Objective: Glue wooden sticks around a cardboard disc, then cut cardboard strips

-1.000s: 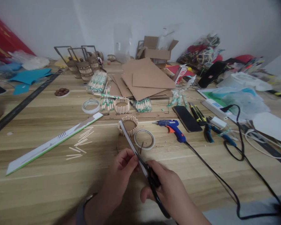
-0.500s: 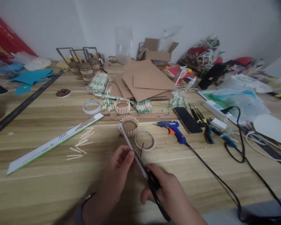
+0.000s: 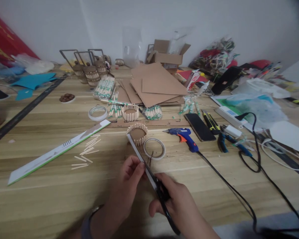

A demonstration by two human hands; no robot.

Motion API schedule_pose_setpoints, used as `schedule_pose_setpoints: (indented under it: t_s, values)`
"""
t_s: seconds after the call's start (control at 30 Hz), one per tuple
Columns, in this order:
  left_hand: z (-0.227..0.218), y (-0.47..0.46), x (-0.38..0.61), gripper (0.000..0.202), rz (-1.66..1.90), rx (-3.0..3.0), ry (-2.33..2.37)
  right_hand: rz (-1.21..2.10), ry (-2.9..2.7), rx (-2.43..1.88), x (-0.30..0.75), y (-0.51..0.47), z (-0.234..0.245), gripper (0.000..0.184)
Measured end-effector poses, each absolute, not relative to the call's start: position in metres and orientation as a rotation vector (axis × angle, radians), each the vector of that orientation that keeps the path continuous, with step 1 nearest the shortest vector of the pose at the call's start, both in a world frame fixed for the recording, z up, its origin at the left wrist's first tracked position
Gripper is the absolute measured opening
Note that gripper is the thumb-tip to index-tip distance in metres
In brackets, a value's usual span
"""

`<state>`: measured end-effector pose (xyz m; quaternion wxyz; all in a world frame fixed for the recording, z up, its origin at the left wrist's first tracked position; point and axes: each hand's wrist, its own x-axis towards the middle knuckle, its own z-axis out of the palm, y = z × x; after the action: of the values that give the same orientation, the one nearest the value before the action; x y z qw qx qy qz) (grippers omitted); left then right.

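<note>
Between thumb and fingers, my left hand (image 3: 129, 177) pinches a narrow white strip (image 3: 135, 147) that slants up toward a ring of short wooden sticks (image 3: 137, 134). Black-handled scissors (image 3: 161, 196) are gripped in my right hand (image 3: 178, 199), their blades lying along the strip. How far the blades are apart is hard to make out. Just past the scissor tips lies a roll of tape (image 3: 161, 156). A second stick ring (image 3: 130, 113) stands behind the first. Loose wooden sticks (image 3: 88, 151) are scattered to the left, beside a long white strip of board (image 3: 57, 151) with a green edge.
A blue glue gun (image 3: 183, 136) lies at right, its black cord running to the front. Near it are a phone (image 3: 199, 127), yellow utility knives (image 3: 210, 122) and pliers (image 3: 234, 144). Cardboard sheets (image 3: 161, 79) and another tape roll (image 3: 97, 113) lie farther back.
The white strip's far end has dipped slightly toward me, and my left hand has shifted slightly right. My right hand and the scissors have hardly moved.
</note>
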<state>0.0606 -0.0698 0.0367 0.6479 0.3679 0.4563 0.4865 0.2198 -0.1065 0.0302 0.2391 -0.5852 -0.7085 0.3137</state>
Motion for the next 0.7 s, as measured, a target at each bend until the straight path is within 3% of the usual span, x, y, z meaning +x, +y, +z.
schedule_pose_setpoints:
  t_s: [0.7]
  values:
    - [0.045,-0.073,0.064,0.039,1.056,0.850,1.034,1.035,-1.859,-1.650,0.218,-0.103,0.043,0.031]
